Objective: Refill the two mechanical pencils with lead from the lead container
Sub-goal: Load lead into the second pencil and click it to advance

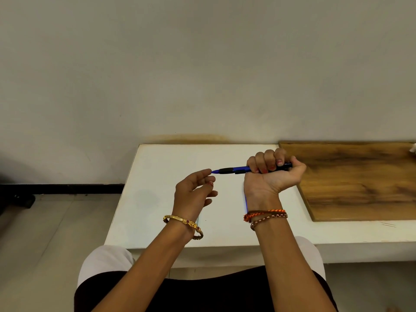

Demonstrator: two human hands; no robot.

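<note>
Head view looks down on a white desk (157, 158) set against a wall, with both hands raised above it. On the left, the left hand (194, 194) is loosely open, fingers relaxed and a fingertip (208, 171) at, or just short of, the pencil's point; whether it pinches a lead there is too fine to tell. Between the hands runs the blue pencil (234, 170), level, its tip toward the left and its black grip just behind the tip. On the right, the right hand (273, 174) is closed in a fist around the pencil's back half, thumb over the rear end as if on the push button.

This looks like the checking or feeding stage for one pencil: clicking to bring lead out, or guiding lead at the tip. Next, that calls for steady, light pressure, since lead snaps easily. A wooden board (360, 181) lies toward the desk's right edge. Neither the lead container nor the second pencil can be made out for certain.
</note>
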